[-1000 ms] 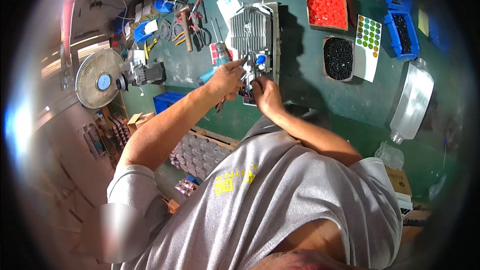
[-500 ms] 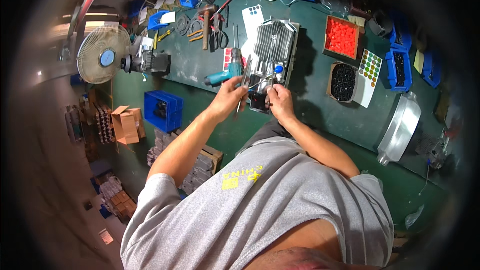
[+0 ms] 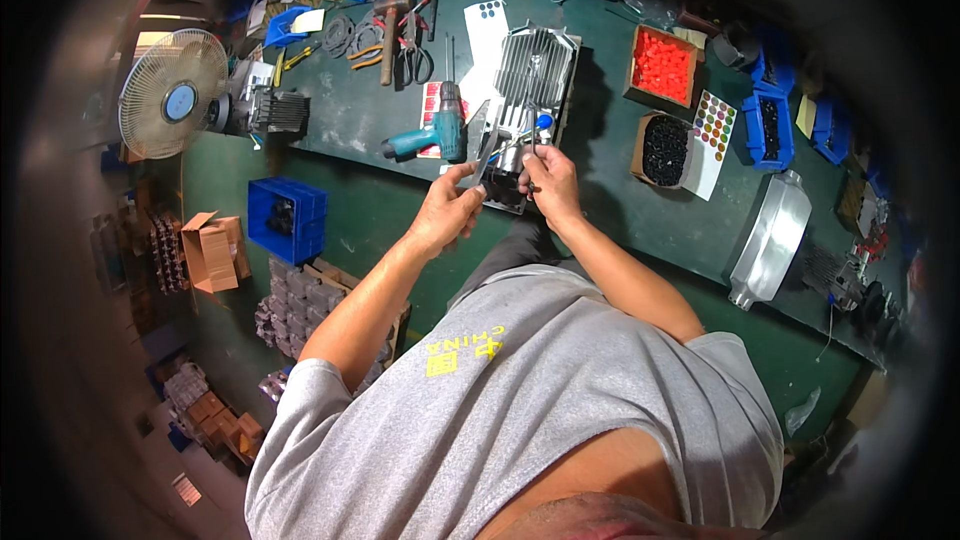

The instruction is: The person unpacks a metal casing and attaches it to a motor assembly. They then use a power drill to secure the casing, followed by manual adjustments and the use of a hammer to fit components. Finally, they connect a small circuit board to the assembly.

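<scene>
A grey finned metal housing lies on the bench in front of me, with wires and a blue round part at its near end. At that end's left side, my left hand pinches a thin flat metal strip between thumb and fingers. My right hand is closed at the right of the wired opening, around a slim upright rod; its lower end is hidden by the fingers. A teal cordless drill lies on its side, left of the housing.
A hammer and pliers lie at the far left. Boxes of red caps and black small parts stand to the right, beside a sticker sheet. A fan stands left; a silver cover lies right.
The whole scene has shifted left in the picture as my head moved. My left hand has dropped a little relative to the housing, and its strip now sticks up from the fingertips.
</scene>
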A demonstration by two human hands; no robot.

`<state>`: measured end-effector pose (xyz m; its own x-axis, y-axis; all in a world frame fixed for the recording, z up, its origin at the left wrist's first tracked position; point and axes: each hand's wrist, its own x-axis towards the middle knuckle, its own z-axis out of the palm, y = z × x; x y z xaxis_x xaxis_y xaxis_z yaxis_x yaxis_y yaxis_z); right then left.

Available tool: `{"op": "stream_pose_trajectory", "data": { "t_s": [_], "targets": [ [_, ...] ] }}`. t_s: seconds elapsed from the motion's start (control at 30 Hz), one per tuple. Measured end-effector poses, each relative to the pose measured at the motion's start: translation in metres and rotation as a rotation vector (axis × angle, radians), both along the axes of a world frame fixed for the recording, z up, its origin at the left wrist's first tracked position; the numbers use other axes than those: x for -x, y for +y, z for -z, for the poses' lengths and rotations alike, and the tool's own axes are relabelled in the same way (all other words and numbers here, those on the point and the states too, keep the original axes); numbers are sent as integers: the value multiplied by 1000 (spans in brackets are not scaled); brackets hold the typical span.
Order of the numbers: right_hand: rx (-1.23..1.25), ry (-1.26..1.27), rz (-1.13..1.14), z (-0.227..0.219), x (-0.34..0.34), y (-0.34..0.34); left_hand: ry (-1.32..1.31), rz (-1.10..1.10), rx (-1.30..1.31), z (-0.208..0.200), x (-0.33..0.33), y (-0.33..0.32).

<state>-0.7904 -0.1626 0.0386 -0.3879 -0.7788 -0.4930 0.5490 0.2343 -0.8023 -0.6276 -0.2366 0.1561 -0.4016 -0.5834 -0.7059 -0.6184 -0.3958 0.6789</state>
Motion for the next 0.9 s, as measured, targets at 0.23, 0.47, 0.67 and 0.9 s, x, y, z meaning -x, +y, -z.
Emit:
{"op": "stream_pose_trajectory", "data": {
  "t_s": [0.23, 0.47, 0.67, 0.9],
  "targets": [
    [114, 657, 79, 3, 8, -1, 50, 86, 92, -2, 12, -7],
    [165, 1239, -21, -12, 22, -11, 44, 184, 262, 7, 30, -30],
    [322, 1427, -47, -12, 25, -19, 71, 91, 241, 24, 37, -26],
    [340, 1454, -85, -5, 26, -22, 82, -89, 69, 14, 50, -9]
  ]
}}
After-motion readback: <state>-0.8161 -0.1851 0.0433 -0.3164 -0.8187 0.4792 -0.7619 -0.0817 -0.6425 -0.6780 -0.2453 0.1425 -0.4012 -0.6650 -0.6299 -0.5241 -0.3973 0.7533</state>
